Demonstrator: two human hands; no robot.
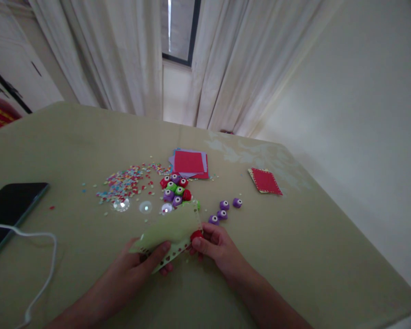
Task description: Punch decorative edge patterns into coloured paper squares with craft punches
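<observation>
A pale green sheet of paper (171, 224) is held above the table, bowed upward, with a row of small cut-out shapes along its near edge. My left hand (142, 265) grips its left part, thumb on top and fingers underneath. At the right corner, my right hand (215, 244) pinches a small red craft punch (196, 235) against the paper's edge. Just beyond the paper sits a cluster of red, green and purple craft punches (176, 188) with eye-like tops. Several purple punches (222, 214) lie to the right, beyond my right hand.
Paper confetti (123, 182) is spread left of the punches. Behind them lies a stack of coloured paper sheets (189, 162). Punched-edge squares (265, 181) rest at right. A dark-screened tablet (13, 205) and white cable (53, 256) occupy the left. Three shiny round spots show near the confetti.
</observation>
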